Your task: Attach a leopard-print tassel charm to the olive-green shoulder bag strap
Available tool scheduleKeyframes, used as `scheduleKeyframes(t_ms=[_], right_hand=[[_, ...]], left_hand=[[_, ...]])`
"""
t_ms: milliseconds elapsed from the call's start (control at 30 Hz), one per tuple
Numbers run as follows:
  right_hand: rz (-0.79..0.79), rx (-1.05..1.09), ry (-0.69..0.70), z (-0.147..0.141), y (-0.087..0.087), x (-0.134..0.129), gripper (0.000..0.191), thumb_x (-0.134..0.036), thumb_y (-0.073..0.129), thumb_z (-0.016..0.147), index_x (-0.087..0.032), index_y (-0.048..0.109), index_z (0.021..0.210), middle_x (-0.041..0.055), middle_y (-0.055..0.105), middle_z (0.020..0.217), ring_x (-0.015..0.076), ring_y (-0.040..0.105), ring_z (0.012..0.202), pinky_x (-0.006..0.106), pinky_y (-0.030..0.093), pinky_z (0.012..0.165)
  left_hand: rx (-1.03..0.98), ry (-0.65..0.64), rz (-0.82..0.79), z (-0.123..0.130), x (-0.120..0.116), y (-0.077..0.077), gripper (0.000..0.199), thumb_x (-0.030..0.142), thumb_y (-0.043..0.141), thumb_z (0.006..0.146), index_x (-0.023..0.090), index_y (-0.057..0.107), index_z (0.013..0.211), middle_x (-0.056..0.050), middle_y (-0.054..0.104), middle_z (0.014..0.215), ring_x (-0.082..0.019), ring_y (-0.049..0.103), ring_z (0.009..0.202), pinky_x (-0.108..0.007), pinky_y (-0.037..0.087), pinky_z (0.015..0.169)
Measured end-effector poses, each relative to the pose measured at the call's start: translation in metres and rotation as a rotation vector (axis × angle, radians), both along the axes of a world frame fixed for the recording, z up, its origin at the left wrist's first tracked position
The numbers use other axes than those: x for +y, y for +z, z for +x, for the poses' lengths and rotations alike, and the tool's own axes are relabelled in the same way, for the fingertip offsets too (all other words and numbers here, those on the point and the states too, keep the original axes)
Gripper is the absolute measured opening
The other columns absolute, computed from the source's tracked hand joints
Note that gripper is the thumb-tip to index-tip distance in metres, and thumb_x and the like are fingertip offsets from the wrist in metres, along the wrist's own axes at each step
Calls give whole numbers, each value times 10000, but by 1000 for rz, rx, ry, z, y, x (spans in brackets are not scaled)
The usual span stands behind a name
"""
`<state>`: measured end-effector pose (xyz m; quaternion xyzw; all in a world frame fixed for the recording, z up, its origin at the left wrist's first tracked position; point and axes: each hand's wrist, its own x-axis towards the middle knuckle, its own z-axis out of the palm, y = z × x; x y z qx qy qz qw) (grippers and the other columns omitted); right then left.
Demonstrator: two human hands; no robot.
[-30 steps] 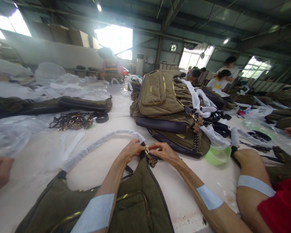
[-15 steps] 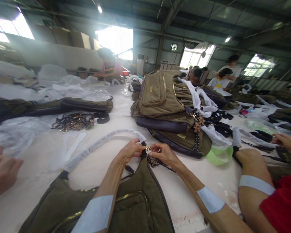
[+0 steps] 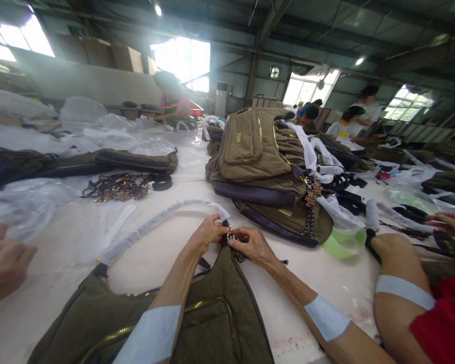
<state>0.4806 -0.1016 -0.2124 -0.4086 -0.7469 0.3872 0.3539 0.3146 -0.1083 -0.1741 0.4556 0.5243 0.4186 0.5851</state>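
An olive corduroy shoulder bag (image 3: 246, 308) with gold zips lies in front of me on the white table (image 3: 144, 268). White film wraps its strap (image 3: 140, 233), which arches away from me. My left hand (image 3: 209, 235) pinches the strap's right end at the gold ring (image 3: 230, 230). From the other side, my right hand (image 3: 253, 245) is closed on the gold clasp of a leopard-print charm (image 3: 238, 257), right against that ring. Fingers cover most of the clasp, so I cannot tell whether it is hooked on.
Stacked olive bags (image 3: 246, 151) stand just beyond my hands. Leopard charms with black cords (image 3: 117, 188) lie in a heap at left, near clear plastic (image 3: 34, 202). A co-worker's hand (image 3: 7, 260) is at the left edge; another person in red (image 3: 445, 318) works close on my right.
My right hand has brought the clasp closer against the ring, and the charm hangs more beneath my fingers. My left hand has stayed at the strap end.
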Motion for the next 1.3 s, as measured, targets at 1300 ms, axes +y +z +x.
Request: scheduleKeyframes(t_ms=[1300], right_hand=[[-128,184,19,-2,1,-1,332,-298,621,729,-110,706,989,14,617,696,111,488,607,236,387,604]], left_hand=[[-194,-104,-5,-8,4,-6,524,242,765,563,198,519,1023,0,602,834,-146,580,750,-282,429,691]])
